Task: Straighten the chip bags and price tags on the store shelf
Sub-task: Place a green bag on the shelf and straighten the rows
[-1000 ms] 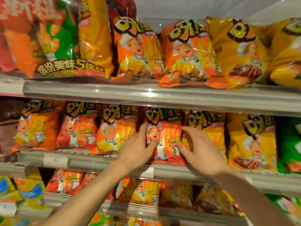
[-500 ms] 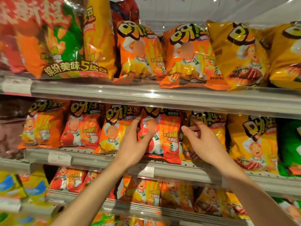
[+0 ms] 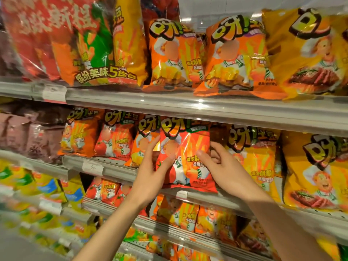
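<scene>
A red chip bag point(image 3: 188, 147) stands upright on the middle shelf point(image 3: 235, 202), pulled forward of its row. My left hand point(image 3: 152, 178) holds its left edge, thumb on the front and fingers behind. My right hand point(image 3: 224, 170) grips its right edge, thumb on the front, fingers curled behind. An orange bag point(image 3: 141, 144) stands just left of it, a yellow-orange bag point(image 3: 258, 159) just right. One white price tag point(image 3: 93, 167) sits on the shelf rail to the left, and another price tag point(image 3: 181, 194) sits under the red bag.
The upper shelf point(image 3: 188, 108) carries large orange and yellow bags and a multi-pack point(image 3: 98, 44). Brown bags point(image 3: 28, 132) fill the middle shelf's left end. Lower shelves hold several smaller bags. A white tag point(image 3: 54, 94) sits on the upper rail.
Both hands have lifted and drawn the red bag forward and upright. The view has moved closer and shifted left.
</scene>
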A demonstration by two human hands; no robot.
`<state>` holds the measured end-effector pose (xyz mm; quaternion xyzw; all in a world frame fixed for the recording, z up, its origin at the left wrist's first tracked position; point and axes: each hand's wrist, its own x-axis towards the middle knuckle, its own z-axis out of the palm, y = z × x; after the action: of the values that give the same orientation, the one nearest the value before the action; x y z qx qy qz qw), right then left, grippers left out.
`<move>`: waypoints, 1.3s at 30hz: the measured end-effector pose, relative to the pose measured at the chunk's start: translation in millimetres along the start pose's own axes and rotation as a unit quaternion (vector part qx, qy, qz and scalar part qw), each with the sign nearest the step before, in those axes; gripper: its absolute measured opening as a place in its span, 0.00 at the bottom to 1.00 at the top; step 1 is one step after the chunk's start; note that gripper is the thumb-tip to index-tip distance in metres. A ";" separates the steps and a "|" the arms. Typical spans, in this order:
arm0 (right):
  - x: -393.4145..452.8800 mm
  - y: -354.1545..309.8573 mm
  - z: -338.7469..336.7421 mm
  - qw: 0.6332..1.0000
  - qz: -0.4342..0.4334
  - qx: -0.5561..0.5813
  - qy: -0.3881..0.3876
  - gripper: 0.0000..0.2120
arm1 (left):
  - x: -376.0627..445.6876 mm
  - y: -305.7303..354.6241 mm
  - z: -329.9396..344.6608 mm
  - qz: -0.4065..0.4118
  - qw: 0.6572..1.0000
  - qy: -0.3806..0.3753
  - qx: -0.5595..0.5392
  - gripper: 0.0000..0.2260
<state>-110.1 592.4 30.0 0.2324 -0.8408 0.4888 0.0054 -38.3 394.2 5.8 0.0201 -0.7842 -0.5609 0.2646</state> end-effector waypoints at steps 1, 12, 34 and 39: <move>-0.9 2.0 4.8 0.999 -0.002 0.031 -0.014 0.30 | -3.5 -0.9 0.4 -0.008 1.000 0.002 -0.001 0.29; -29.3 -16.6 40.6 0.995 0.035 0.087 0.034 0.12 | -6.0 -26.7 -28.6 -0.013 0.996 -0.074 -0.044 0.29; 35.1 -135.1 275.9 0.988 -0.022 0.149 -0.023 0.19 | 24.2 -108.6 -295.7 -0.033 0.998 -0.044 -0.039 0.38; 64.8 -149.2 293.9 0.986 -0.044 0.155 -0.046 0.18 | 47.1 -106.6 -319.7 -0.027 0.999 -0.017 -0.008 0.34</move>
<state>-44.6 263.4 14.1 0.2894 -0.7435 0.6010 -0.0478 32.9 61.5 3.2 0.0300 -0.7835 -0.5742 0.2358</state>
